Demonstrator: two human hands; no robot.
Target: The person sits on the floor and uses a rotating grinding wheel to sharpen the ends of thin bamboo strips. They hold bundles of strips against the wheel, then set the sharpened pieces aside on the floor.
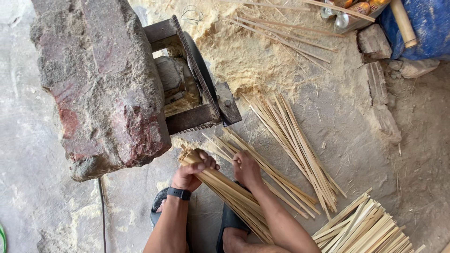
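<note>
1. Two bare hands work over a dusty concrete floor [56,201], seen from above; nothing here is a desk, so the floor carries everything.
2. Far left, a big rough stone block [101,79] with reddish patches fills the upper left of the floor, and a thin black cable [102,211] runs down from under it towards the bottom edge.
3. Touching the block's right side stands a rusty metal machine [197,89] with a ribbed dark wheel, sawdust caught inside its frame.
4. Just below the machine, the left hand [194,169], a black band [178,193] on its wrist, is closed tight around the upper end of a bundle of bamboo strips [232,194]. The bundle slants from that fist down towards the bottom edge, passing between the forearms.
5. The right hand [247,171] sits just beside the left, fingers curled onto strips at the bundle's upper side; it looks closed on them, though the exact hold is hidden.
6. Under the arms, two dark sandals [228,220] show near the bottom edge.
7. Right of the hands, a loose fan of long strips [293,150] lies on the floor, reaching up to a pile of sawdust [253,56].
8. At the bottom right corner lies a stack of wider flat slats [365,229].
9. At the top right corner sit stones [374,42], a blue tarp [426,28] and a bamboo pole [403,21].
</note>
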